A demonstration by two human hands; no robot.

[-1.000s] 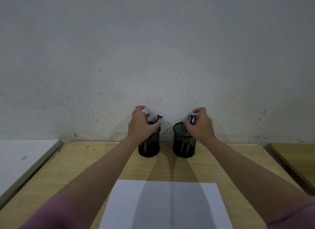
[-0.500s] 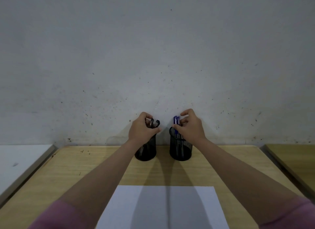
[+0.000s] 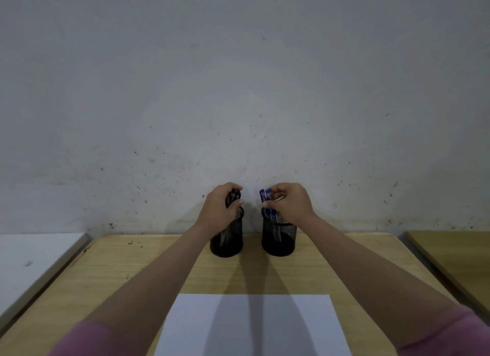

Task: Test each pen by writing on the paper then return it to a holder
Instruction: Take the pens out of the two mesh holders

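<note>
Presently, blue pens [image 3: 267,199] are pinched by the right hand [image 3: 289,203] above the right holder [image 3: 278,236], their long axes near upright. Dark pens [image 3: 231,197] are gripped by the left hand [image 3: 218,207] over the left holder [image 3: 227,240]. Paper [image 3: 254,326] lies nearer the body, unmarked.

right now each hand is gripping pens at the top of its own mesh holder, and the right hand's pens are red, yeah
Not quite: the pens in the right hand are blue, not red, as the head view shows. The rest holds: the left hand grips dark pens over the left holder, and the right hand is at the right holder.
</note>
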